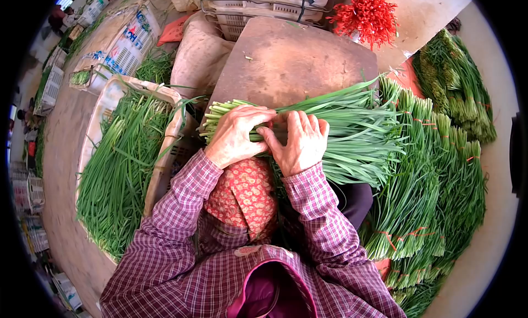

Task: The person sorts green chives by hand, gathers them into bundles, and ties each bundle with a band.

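Note:
A bunch of garlic chives (352, 125) lies crosswise before me, pale cut stems to the left and long green leaves fanning right. My left hand (237, 134) is closed over the stem end, its fingers bent across the top. Close beside it, my right hand (298, 137) is curled on the same bunch, with its thumb pointing toward the left hand. The fingertips of both hands nearly meet, and a small reddish bit between them is too hidden to make out. Under the bunch is a worn wooden board (297, 57).
A white crate (99, 120) of loose chives stands at left. Red ties (366, 15) hang in a cluster beyond the board. Tied chive bundles (412, 175) are piled at right. Stacked crates (258, 7) stand behind the board, with more crates (129, 40) across the floor.

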The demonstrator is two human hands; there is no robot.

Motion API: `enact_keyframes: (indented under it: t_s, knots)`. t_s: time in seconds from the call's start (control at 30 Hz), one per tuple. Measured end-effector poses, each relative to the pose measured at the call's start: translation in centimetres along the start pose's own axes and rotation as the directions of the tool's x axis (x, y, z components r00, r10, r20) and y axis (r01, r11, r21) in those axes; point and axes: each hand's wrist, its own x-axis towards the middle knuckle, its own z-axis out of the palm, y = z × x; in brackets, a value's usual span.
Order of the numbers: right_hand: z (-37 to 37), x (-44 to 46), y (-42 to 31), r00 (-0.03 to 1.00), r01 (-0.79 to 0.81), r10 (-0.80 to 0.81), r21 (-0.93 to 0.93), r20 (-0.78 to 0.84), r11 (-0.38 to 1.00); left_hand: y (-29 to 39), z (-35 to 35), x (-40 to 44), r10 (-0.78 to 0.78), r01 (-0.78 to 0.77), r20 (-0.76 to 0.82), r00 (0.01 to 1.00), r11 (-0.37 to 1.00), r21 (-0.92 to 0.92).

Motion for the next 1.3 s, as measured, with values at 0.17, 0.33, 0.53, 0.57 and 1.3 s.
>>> enact_keyframes:
  t_s: [0.17,0.33,0.53,0.57,1.3]
  knots:
    - [-0.3,-0.1,-0.1,0.998,-0.039,0.041,-0.036,0.047,0.999,0.0,0.2,-0.1,0.008,-0.007,-0.008,1.0,1.0,0.006]
    - [-0.3,0.1,-0.3,0.996,-0.06,0.061,-0.021,0.062,0.998,0.0,0.1,-0.2,0.006,-0.006,-0.009,1.0,1.0,0.005]
    - [-0.1,0.4,-0.6,0.997,-0.063,0.066,-0.051,0.048,0.997,0.0,0.2,-0.1,0.0,0.0,-0.002,1.0,1.0,0.006]
    - [0.0,0.3,-0.5,0.998,-0.054,0.054,-0.02,0.029,0.998,0.0,0.2,-0.1,-0.006,0.006,-0.003,1.0,1.0,0.003]
    - [-1.7,0.1,-0.2,1.0,-0.013,0.013,-0.004,-0.02,1.0,0.1,0.1,-0.2,0.002,-0.002,-0.006,1.0,1.0,-0.017]
